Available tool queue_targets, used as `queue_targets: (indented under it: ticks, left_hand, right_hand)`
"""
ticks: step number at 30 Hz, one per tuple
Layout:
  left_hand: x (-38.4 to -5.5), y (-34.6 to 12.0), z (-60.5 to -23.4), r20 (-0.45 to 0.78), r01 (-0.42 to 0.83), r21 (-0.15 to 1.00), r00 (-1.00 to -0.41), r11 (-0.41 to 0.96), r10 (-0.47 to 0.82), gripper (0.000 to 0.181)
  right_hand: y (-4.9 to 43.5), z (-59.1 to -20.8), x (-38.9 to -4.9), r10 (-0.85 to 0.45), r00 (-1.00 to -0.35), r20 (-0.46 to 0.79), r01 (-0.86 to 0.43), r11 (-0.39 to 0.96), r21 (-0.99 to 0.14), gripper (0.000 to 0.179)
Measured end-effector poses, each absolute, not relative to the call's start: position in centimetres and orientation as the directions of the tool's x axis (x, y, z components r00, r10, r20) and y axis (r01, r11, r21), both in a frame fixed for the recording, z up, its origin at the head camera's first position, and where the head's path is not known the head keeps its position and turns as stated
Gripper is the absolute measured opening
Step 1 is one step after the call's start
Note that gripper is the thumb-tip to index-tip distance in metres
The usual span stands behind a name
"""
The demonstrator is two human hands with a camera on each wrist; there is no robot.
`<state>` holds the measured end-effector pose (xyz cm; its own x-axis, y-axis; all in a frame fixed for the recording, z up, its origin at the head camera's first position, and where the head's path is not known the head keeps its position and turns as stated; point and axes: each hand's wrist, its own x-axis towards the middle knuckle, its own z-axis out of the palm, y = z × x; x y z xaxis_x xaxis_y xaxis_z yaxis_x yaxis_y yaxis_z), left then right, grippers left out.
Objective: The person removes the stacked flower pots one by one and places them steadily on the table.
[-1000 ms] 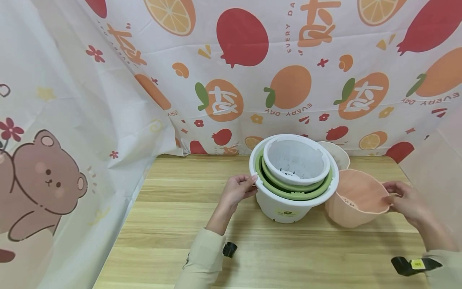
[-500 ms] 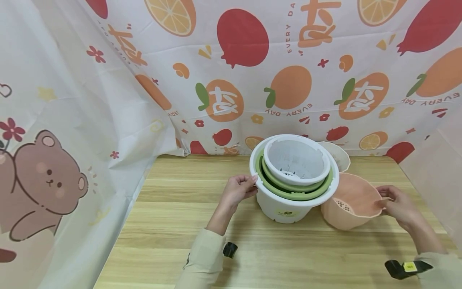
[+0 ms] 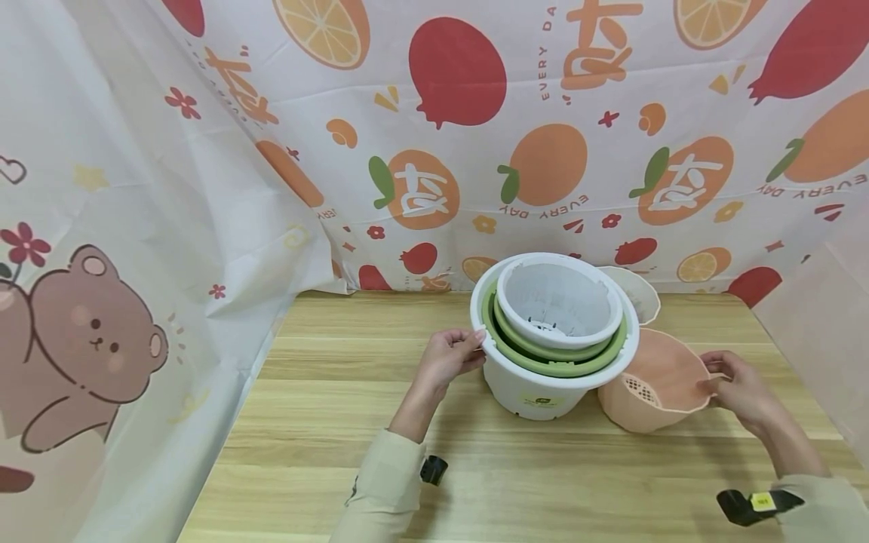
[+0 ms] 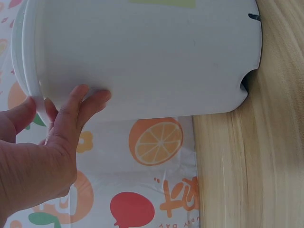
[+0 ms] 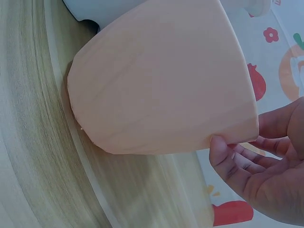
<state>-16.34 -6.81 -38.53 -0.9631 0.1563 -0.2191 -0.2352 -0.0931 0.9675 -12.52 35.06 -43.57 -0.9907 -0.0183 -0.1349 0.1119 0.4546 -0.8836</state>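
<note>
A large white flowerpot (image 3: 536,396) stands upright on the table, with green pots (image 3: 566,369) and a smaller white pot (image 3: 560,298) nested inside it. My left hand (image 3: 449,358) pinches the large pot's rim at its left side; in the left wrist view the thumb (image 4: 23,114) lies on the rim and the fingers against the outer wall. To the right, a peach-coloured flowerpot (image 3: 661,377) sits close beside the white one, tilted a little. The right hand (image 3: 740,388) pinches its rim on the right, fingers outside the pot in part hidden.
Behind the peach pot stands a cream-white pot (image 3: 638,294), partly hidden by the stack. The wooden table (image 3: 326,422) ends at a fruit-printed curtain (image 3: 468,196) at the back. A bear-printed curtain (image 3: 176,286) hangs on the left.
The right hand has moved left and slightly toward me with the peach pot, which now stands closer to the white stack and shows more of its holed bottom. The left hand has stayed put.
</note>
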Motion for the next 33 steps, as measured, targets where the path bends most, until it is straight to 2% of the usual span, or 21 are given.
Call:
queue_targets:
  ticks: [11,33]
  left_hand:
    - [-16.3,-6.8,-38.6,-0.213,-0.23,0.968,-0.964,-0.098,0.161,0.024]
    - [-16.6,-6.8,-38.9,-0.22,-0.237,0.967,-0.962,-0.09,0.161,0.023]
  right_hand:
    - [35.1,-43.7,-12.4,-0.031,-0.987,-0.161,0.128,0.461,-0.878,0.044]
    - [35.7,-42.2,-12.5,-0.079,-0.971,-0.224,0.166,0.45,-0.877,0.039]
